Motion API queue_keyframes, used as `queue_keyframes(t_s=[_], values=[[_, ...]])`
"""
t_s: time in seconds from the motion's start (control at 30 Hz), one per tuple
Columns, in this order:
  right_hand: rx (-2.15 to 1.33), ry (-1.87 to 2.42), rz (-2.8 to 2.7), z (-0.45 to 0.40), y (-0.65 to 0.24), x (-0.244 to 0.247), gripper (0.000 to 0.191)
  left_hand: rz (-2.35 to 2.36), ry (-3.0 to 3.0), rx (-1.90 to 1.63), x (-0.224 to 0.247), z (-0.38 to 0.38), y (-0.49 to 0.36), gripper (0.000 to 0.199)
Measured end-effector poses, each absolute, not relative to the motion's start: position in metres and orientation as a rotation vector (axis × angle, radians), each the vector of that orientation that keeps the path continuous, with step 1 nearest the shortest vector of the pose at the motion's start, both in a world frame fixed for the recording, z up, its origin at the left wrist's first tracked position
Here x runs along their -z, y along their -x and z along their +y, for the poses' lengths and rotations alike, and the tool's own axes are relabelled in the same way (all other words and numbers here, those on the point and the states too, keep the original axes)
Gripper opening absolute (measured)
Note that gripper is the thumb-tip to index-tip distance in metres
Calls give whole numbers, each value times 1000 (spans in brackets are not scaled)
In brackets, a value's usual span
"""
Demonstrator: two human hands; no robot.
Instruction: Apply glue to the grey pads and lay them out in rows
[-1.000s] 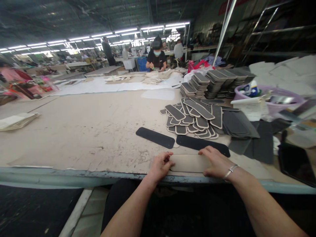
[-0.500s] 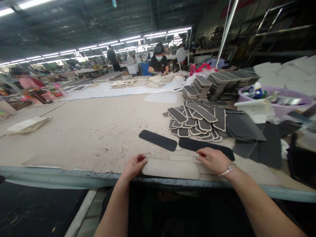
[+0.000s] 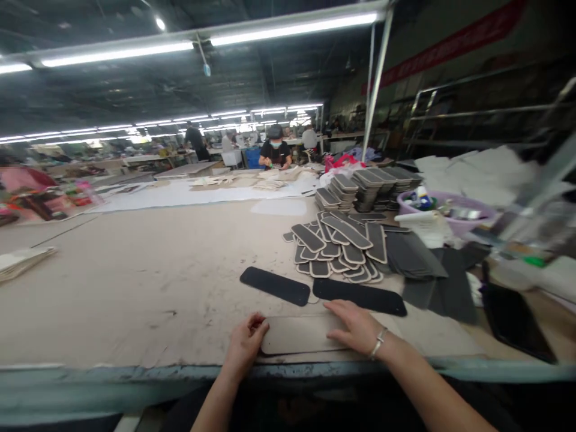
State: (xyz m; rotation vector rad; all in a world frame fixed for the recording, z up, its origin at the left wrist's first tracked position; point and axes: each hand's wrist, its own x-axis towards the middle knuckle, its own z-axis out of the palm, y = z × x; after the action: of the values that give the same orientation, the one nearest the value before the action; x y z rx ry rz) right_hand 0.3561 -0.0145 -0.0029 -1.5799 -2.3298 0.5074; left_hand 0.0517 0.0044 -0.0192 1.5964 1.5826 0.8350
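Near the table's front edge lies a beige rounded panel [image 3: 297, 334], with a thin dark edge showing beneath it. My left hand [image 3: 247, 342] pinches its left end between thumb and fingers. Across its right end rests my right hand [image 3: 353, 327], fingers spread and thumb apart, palm down. Just beyond are two black rounded strips, one at the left [image 3: 275, 286] and one at the right [image 3: 360, 296]. A loose heap of dark pieces with pale borders [image 3: 337, 246] lies behind them.
Stacked dark pieces [image 3: 344, 183] stand behind the heap. Dark sheets [image 3: 411, 255], a purple basin [image 3: 468, 225] and a black tray-like object [image 3: 517, 318] are at the right. Pale pieces [image 3: 22, 261] lie far left. A person [image 3: 275, 153] works across the table.
The view has tilted up. My right hand has moved left onto the beige panel, its fingers now spread. The panel sits straighter, and my left hand still grips its left end.
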Motion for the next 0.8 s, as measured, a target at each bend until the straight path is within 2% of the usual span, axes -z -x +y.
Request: queue_keyframes(t_s=[0.23, 0.4, 0.5, 0.67, 0.73, 0.8], values=[[-515, 1643, -2355, -16, -366, 1, 75, 1486, -1747, -748, 42, 9, -96, 35], [-500, 1730, -2350, -19, -374, 0, 72, 1464, -1906, -739, 42, 7, -112, 34], [-508, 1805, -2326, -16, -373, -1, 68, 1461, -2066, -727, 38, 1, -118, 43], [-555, 1933, -2238, -12, -370, 1, 75, 1448, -2195, -680, 34, -8, -121, 50], [-596, 1927, -2228, -12, -368, 2, 66, 1450, -2203, -704, 33, -11, -121, 51], [-631, 1878, -2244, -11, -365, 1, 47, 1439, -2199, -765, 34, -14, -120, 51]])
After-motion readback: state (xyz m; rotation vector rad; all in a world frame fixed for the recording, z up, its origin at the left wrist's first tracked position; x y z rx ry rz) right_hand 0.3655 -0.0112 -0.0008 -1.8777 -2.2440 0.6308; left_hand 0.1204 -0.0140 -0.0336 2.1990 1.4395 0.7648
